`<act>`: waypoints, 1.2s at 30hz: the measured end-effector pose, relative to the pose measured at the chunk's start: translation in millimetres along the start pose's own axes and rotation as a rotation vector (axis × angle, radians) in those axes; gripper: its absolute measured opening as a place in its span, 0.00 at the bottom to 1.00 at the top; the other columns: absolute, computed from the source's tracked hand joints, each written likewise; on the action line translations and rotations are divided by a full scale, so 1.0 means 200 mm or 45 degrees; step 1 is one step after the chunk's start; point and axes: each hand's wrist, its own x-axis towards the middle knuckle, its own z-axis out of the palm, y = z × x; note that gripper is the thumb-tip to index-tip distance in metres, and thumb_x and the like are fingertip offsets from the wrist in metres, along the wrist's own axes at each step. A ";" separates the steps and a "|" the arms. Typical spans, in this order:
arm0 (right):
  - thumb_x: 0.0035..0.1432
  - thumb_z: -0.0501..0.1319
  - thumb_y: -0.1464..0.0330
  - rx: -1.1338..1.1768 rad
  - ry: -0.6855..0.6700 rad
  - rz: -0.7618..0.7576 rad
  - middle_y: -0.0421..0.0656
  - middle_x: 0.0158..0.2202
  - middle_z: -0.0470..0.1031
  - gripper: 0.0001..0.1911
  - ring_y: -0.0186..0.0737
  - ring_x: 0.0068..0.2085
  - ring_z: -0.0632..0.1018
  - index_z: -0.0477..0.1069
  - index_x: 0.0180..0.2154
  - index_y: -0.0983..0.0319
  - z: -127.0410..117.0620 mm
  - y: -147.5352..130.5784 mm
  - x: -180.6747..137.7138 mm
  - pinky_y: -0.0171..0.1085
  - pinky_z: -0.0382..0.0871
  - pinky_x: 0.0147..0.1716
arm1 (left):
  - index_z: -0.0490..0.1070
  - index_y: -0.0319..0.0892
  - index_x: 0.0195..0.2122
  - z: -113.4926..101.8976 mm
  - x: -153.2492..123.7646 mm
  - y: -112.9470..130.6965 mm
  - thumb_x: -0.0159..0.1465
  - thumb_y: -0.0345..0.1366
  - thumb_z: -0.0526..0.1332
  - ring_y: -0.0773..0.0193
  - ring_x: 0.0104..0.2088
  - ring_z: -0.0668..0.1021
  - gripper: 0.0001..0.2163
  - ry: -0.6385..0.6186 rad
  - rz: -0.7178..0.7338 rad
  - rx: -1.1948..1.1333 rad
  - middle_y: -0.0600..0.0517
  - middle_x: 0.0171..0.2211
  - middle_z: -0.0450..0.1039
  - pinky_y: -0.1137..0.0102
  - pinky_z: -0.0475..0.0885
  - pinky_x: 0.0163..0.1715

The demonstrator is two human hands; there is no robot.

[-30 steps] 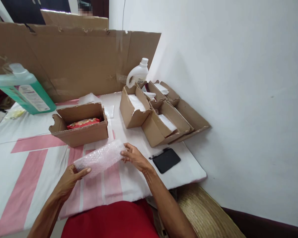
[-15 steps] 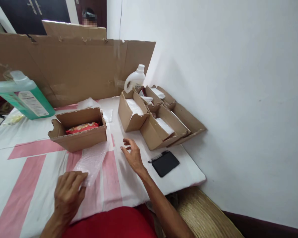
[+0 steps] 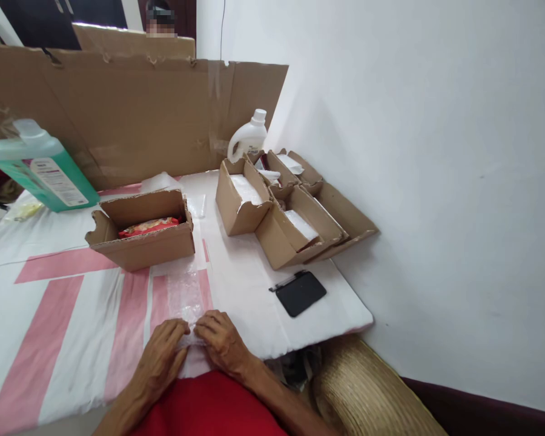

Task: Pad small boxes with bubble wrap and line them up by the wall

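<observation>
A strip of clear bubble wrap (image 3: 184, 293) lies on the striped cloth near the table's front edge. My left hand (image 3: 166, 348) grips its near left side, fingers curled. My right hand (image 3: 218, 339) is closed on its near right side, a short gap from the left. Beyond the wrap stands a cardboard box (image 3: 157, 253), open at the top, with a red packet (image 3: 149, 227) inside. To the right of my right hand lies a black phone-like slab (image 3: 301, 294), a thin dark stick along its far edge.
Several cardboard bins (image 3: 243, 212) holding white packets stand against the wall at right, a white jug (image 3: 249, 138) behind them. A large bottle of green liquid (image 3: 49, 175) leans at left. A cardboard panel (image 3: 140, 121) spans the back, a person's head (image 3: 161, 18) beyond it.
My right hand has come back from the open space by the bins to the bubble wrap and closed on it. My left hand has moved right with the wrap, which now lies straighter.
</observation>
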 end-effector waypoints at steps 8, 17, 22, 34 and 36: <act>0.65 0.62 0.63 0.421 0.093 0.578 0.39 0.29 0.74 0.07 0.40 0.31 0.73 0.73 0.43 0.58 -0.06 0.03 0.18 0.38 0.66 0.35 | 0.76 0.46 0.37 -0.10 0.11 -0.02 0.64 0.48 0.62 0.58 0.33 0.81 0.11 0.037 -0.697 -0.388 0.51 0.33 0.80 0.68 0.73 0.35; 0.59 0.63 0.71 0.320 0.154 0.751 0.38 0.34 0.73 0.14 0.40 0.33 0.73 0.68 0.48 0.58 -0.02 0.00 0.24 0.39 0.70 0.37 | 0.68 0.41 0.58 0.01 0.08 -0.05 0.67 0.40 0.62 0.53 0.48 0.78 0.19 0.394 -0.176 0.269 0.41 0.50 0.75 0.60 0.73 0.48; 0.63 0.60 0.72 0.050 0.331 0.517 0.51 0.49 0.70 0.21 0.48 0.48 0.75 0.64 0.57 0.62 -0.01 -0.03 0.21 0.46 0.74 0.49 | 0.73 0.45 0.54 0.00 0.04 -0.07 0.67 0.38 0.63 0.54 0.49 0.77 0.14 0.170 0.155 0.545 0.45 0.50 0.78 0.61 0.69 0.48; 0.67 0.58 0.70 -0.135 -0.016 0.079 0.47 0.40 0.78 0.07 0.47 0.40 0.74 0.72 0.45 0.62 -0.14 0.00 0.17 0.44 0.69 0.41 | 0.76 0.45 0.44 -0.08 0.11 -0.08 0.72 0.36 0.54 0.62 0.35 0.80 0.10 0.068 -0.023 0.142 0.52 0.36 0.81 0.67 0.71 0.38; 0.69 0.56 0.69 -0.029 0.024 0.123 0.46 0.40 0.79 0.08 0.46 0.41 0.76 0.72 0.47 0.61 -0.16 -0.02 0.20 0.43 0.69 0.42 | 0.75 0.45 0.43 -0.10 0.14 -0.06 0.72 0.42 0.54 0.64 0.33 0.80 0.12 0.035 -0.233 -0.053 0.53 0.35 0.81 0.69 0.73 0.34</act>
